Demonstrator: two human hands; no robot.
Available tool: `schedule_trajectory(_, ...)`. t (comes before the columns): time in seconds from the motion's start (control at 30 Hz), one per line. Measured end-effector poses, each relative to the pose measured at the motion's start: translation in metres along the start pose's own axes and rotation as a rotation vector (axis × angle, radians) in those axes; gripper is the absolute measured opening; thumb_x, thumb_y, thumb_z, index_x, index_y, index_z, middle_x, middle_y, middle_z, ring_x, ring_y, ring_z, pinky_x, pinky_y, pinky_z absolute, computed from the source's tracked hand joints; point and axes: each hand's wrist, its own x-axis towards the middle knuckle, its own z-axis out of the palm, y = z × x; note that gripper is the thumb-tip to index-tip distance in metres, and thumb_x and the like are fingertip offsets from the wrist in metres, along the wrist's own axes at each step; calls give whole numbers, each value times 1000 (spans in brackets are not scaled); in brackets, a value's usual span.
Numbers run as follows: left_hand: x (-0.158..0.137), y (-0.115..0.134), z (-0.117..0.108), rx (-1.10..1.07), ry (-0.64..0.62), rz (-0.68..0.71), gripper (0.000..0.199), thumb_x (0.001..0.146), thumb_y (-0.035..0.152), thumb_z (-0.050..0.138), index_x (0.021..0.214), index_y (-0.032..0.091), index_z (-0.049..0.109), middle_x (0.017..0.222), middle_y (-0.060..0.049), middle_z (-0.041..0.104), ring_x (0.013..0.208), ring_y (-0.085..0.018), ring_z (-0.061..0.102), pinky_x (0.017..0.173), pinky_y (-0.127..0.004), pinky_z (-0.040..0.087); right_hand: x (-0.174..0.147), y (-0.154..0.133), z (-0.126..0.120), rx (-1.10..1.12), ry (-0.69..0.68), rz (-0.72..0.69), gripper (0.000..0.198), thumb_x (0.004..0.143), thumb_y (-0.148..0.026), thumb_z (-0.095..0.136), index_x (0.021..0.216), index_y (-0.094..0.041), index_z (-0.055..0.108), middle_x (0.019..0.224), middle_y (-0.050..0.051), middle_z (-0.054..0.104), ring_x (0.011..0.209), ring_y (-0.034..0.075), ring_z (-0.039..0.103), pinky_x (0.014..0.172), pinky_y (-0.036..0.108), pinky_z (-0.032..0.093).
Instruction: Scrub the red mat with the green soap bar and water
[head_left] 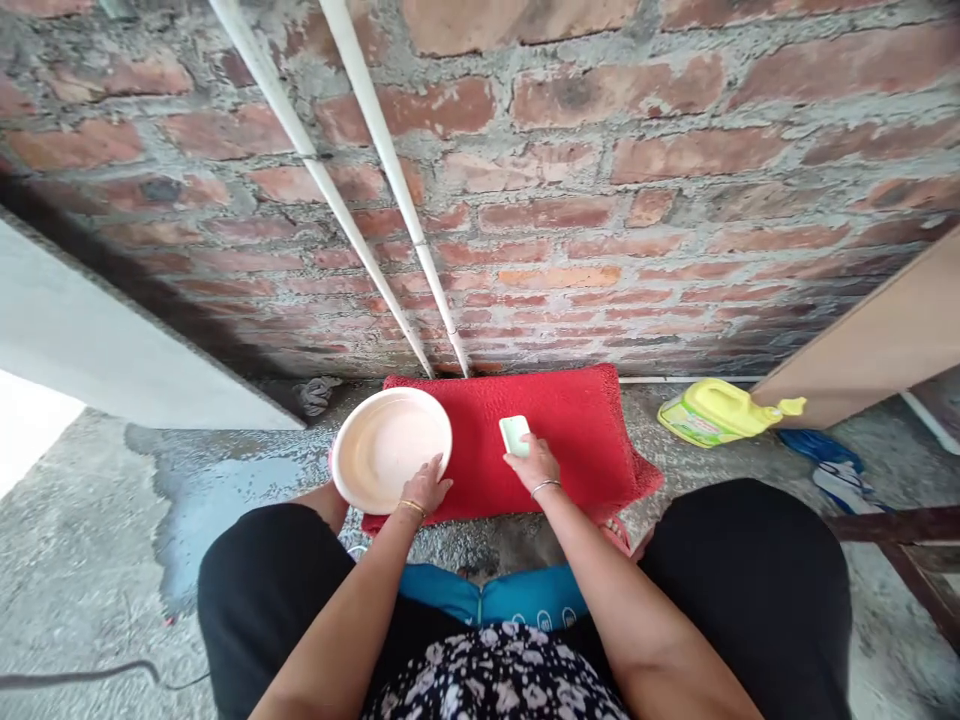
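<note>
Brick wall (pixel 555 215) behind a red mat (pixel 577 430), from my remote head view.
Right hand (pixel 538 462) pinches the near end of a white-and-green block (pixel 514 432) over the mat; left hand (pixel 426 488), half-curled, touches a basin's (pixel 386 440) rim, grip unclear to me.

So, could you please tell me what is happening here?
A person's left hand is on the rim of a round, cream-coloured plastic basin, which overlaps the left end of a thick red cloth. The right hand holds a small, rectangular, white and pale-green object; I cannot tell whether it touches the cloth. A yellow plastic jug is to the right of the cloth.
</note>
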Motion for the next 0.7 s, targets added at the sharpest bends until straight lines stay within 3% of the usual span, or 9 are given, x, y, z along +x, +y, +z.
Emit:
schedule_trajectory(0.13,-19,-4,-8,75,-37,-17,60,81,37,52,138,26,37,129,-12,49,115,-29,49,93,-47,39,-15,-51,43,-23,-89,-51,51,70,-49,64,114,-26,53,102,5,55,88,19,59,71,28,43)
schedule_trajectory(0.27,-34,2,-17,117,210,87,45,85,25,45,130,21,46,122,-14,49,111,-26,49,92,-43,41,-23,-75,70,19,-124,-99,50,73,-49,62,114,-21,54,106,8,55,91,20,58,72,28,42)
schedule_trajectory(0.33,-39,7,-13,40,248,209,40,86,16,40,124,19,49,113,-11,52,105,-21,52,91,-36,42,-25,-79,77,33,-167,-162,44,77,-49,58,109,-20,58,104,8,56,92,19,57,73,27,41)
schedule_trajectory(0.47,-41,23,13,-71,208,296,49,82,5,39,127,19,46,113,-9,55,105,-17,52,94,-30,42,-20,-74,79,19,-218,-218,28,86,-42,45,91,-24,66,96,5,57,87,16,54,72,25,39)
schedule_trajectory(0.6,-35,48,41,64,259,186,52,83,9,41,135,16,44,128,-18,48,119,-26,46,95,-38,41,-1,-50,63,28,-13,-157,25,87,-40,46,90,-25,65,93,4,56,87,16,52,76,24,39)
schedule_trajectory(0.7,-25,70,51,85,285,31,54,86,23,46,139,15,39,138,-23,39,124,-32,41,90,-42,44,18,-21,38,-24,99,-92,23,85,-39,50,93,-23,65,91,5,56,87,17,52,79,26,39)
